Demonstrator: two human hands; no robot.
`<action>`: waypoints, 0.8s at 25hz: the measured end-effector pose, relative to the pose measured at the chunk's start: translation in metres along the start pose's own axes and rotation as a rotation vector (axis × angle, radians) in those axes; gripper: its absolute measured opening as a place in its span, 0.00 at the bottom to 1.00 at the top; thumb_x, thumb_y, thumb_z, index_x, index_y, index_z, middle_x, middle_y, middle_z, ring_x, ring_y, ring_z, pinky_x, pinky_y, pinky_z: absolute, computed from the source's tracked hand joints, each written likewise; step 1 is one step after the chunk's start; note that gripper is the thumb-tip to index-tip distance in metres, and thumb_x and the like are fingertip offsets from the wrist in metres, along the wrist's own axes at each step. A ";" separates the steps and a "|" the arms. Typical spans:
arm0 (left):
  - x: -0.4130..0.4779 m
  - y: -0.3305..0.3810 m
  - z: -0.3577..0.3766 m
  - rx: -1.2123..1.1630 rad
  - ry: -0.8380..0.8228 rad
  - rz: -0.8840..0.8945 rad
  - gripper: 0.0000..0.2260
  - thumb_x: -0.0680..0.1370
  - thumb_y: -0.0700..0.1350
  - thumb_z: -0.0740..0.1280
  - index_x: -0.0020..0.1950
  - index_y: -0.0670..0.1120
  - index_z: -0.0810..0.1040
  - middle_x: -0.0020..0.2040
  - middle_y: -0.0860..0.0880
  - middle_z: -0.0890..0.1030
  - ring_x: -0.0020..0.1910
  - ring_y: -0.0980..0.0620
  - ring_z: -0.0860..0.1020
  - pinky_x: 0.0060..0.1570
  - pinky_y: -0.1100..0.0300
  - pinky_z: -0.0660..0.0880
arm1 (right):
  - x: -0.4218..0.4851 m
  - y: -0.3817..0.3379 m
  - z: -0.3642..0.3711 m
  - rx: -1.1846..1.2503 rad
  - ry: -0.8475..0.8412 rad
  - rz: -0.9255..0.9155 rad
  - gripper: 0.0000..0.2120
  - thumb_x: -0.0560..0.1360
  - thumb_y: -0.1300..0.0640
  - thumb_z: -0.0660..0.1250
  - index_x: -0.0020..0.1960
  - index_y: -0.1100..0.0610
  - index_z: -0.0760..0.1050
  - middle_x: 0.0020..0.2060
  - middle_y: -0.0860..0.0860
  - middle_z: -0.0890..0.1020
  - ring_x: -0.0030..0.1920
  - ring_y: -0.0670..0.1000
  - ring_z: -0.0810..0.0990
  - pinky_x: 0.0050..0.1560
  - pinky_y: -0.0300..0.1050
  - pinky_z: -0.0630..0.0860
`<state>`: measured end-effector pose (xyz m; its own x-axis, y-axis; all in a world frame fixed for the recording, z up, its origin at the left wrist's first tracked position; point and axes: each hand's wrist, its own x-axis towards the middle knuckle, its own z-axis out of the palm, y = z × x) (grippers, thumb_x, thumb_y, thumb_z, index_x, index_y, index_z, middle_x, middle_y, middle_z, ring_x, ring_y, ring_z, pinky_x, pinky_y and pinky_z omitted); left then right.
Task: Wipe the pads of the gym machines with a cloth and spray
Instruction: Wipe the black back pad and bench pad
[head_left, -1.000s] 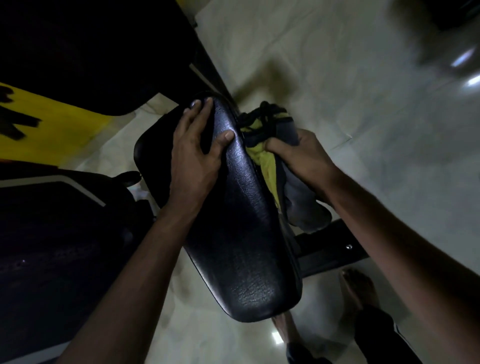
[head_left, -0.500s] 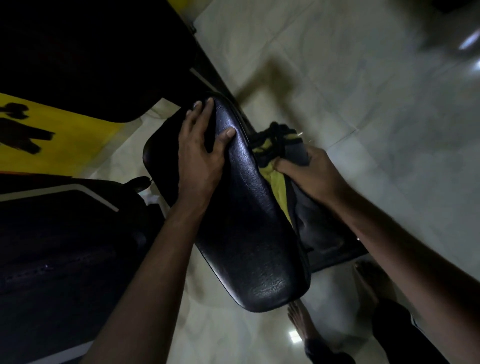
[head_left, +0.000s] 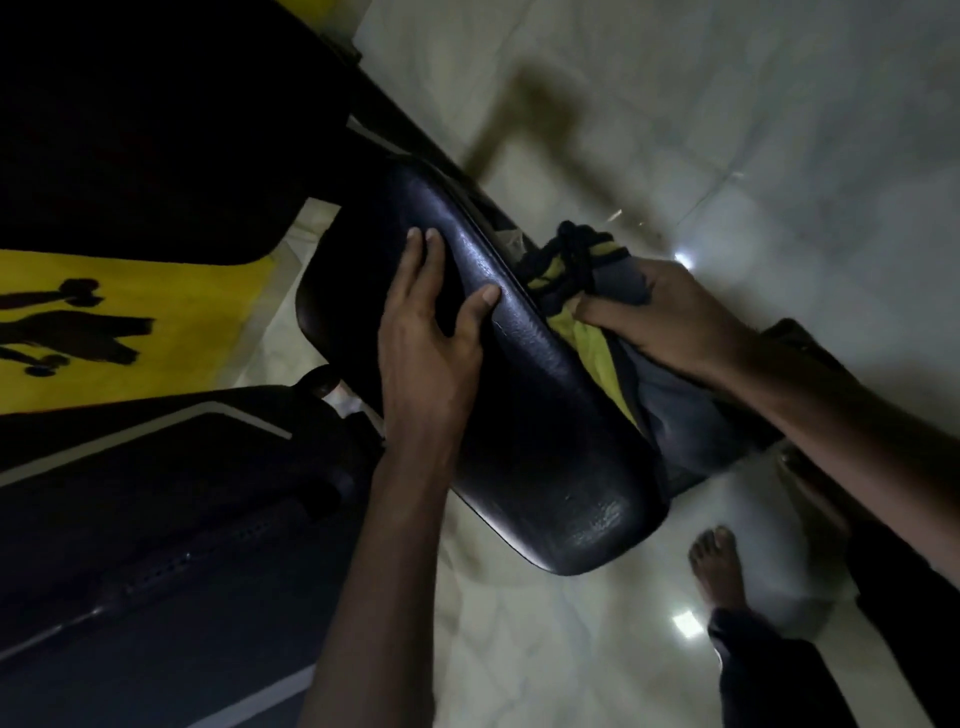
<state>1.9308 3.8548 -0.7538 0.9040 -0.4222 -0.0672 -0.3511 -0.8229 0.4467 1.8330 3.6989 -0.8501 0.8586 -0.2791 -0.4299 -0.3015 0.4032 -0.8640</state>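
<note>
Seemingly soft, bunched cloth (head_left: 592, 353) touches the rounded, grained leathery pad (head_left: 519, 415).

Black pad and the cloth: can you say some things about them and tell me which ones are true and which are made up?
1. The left hand rests on the black pad with its fingers straight. True.
2. The right hand holds nothing. False: it grips the cloth, which is grey and yellow.
3. The cloth lies on top of the pad, under the left hand. False: it is at the pad's right edge, in the right hand.
4. A bare foot stands on the pale floor. True.
</note>
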 end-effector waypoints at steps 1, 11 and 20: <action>0.002 -0.001 0.000 0.004 -0.004 0.000 0.29 0.78 0.52 0.71 0.77 0.47 0.68 0.78 0.52 0.64 0.73 0.67 0.59 0.69 0.77 0.55 | 0.001 -0.003 0.001 0.003 -0.002 -0.002 0.05 0.76 0.63 0.73 0.52 0.59 0.83 0.49 0.53 0.86 0.46 0.47 0.82 0.52 0.45 0.79; 0.001 -0.006 0.005 -0.049 0.025 0.038 0.30 0.78 0.52 0.70 0.77 0.44 0.67 0.79 0.48 0.64 0.77 0.56 0.61 0.75 0.67 0.56 | -0.055 0.000 -0.005 -0.172 0.080 0.059 0.16 0.72 0.55 0.77 0.52 0.66 0.81 0.49 0.62 0.86 0.45 0.54 0.84 0.54 0.55 0.80; -0.055 -0.016 0.006 0.049 -0.152 0.290 0.28 0.79 0.55 0.68 0.77 0.47 0.68 0.78 0.48 0.64 0.77 0.52 0.61 0.76 0.56 0.60 | -0.098 0.011 -0.006 -0.193 0.162 0.135 0.08 0.78 0.63 0.72 0.56 0.60 0.81 0.44 0.48 0.84 0.33 0.31 0.78 0.40 0.25 0.75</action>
<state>1.8851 3.8891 -0.7627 0.7195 -0.6902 -0.0774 -0.6029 -0.6761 0.4236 1.7432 3.7253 -0.8189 0.7327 -0.3759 -0.5673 -0.4954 0.2769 -0.8234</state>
